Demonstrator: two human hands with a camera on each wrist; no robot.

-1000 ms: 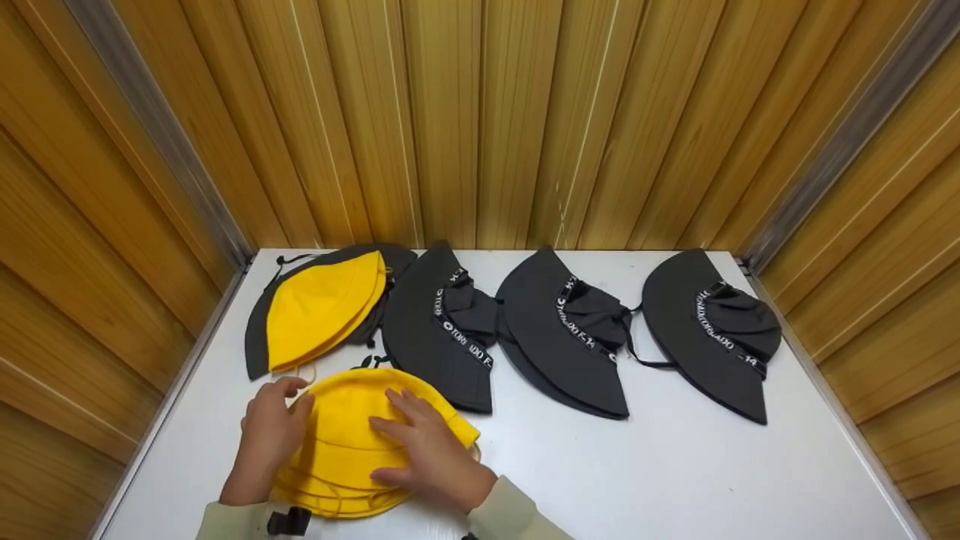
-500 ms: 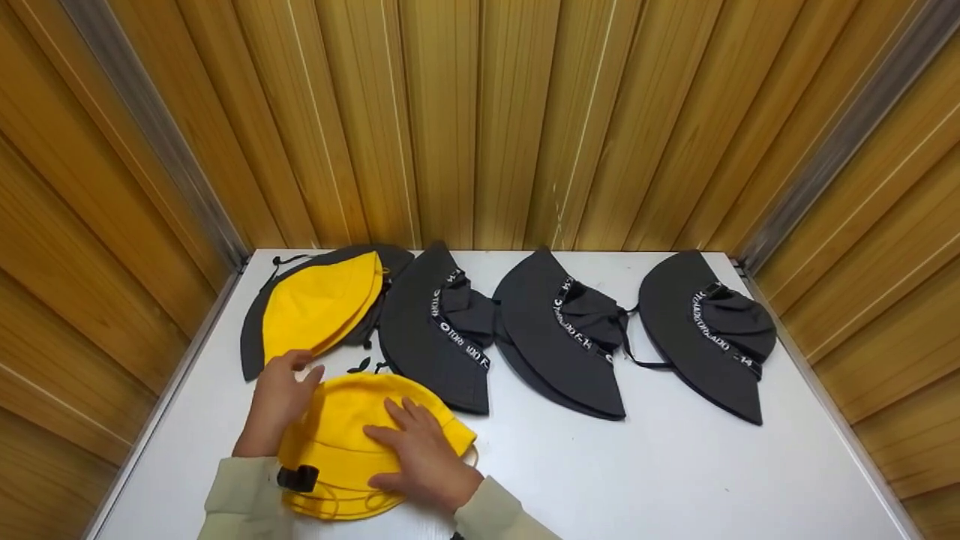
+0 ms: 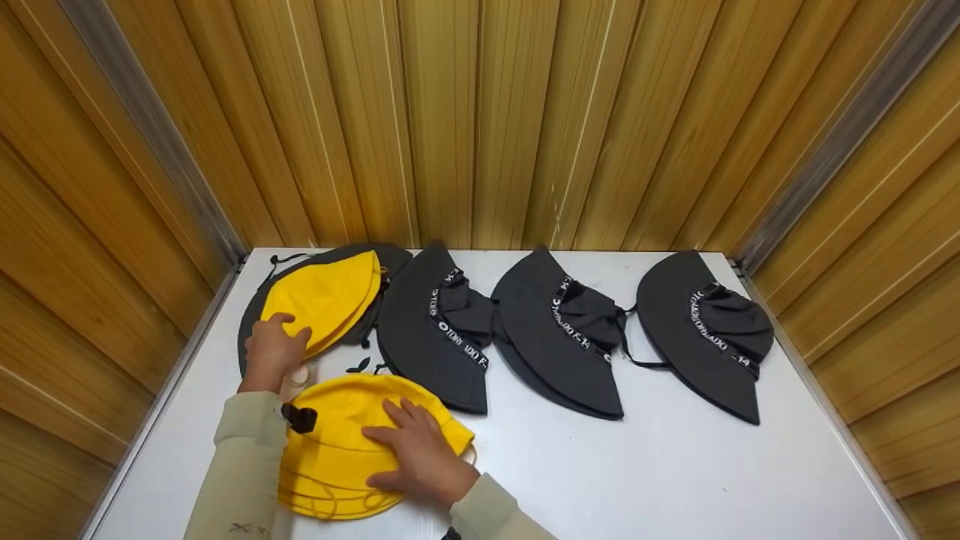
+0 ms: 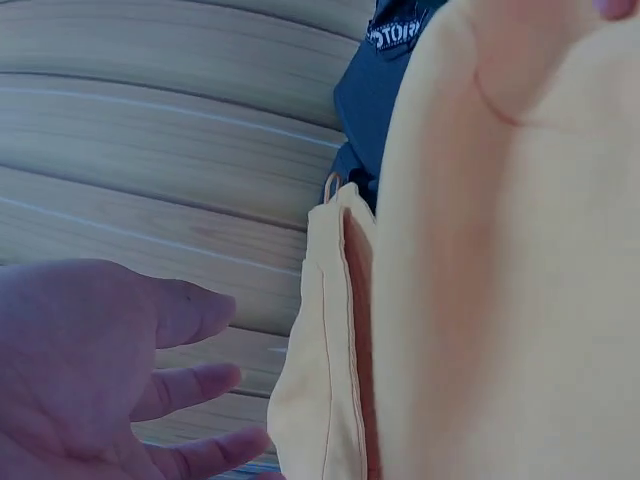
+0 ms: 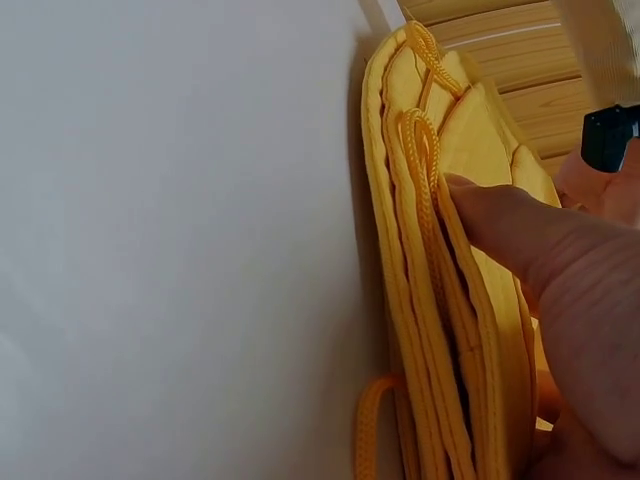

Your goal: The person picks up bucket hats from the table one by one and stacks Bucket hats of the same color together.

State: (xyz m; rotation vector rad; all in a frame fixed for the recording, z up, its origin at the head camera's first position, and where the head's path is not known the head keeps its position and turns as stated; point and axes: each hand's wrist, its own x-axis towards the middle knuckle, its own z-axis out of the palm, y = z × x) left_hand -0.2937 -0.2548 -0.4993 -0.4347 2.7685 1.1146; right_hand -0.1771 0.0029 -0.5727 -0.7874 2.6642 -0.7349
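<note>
Head view: four dark grey, wide-brimmed fabric hats (image 3: pixel 435 330) lie in a row on the white flat table (image 3: pixel 675 472). One folded yellow fabric hat (image 3: pixel 322 292) rests on the leftmost; the other three bear none. Judged from this layout, arrangement is partial: dark row laid out, one yellow hat placed, the layered yellow fabric stack (image 3: pixel 349 427) in front apparently outstanding. Left hand (image 3: pixel 275 349): fingers loosely spread at the folded hat's near end, contact unconfirmed. Right hand (image 3: pixel 424 450): fingers spread, resting on the stack.
</note>
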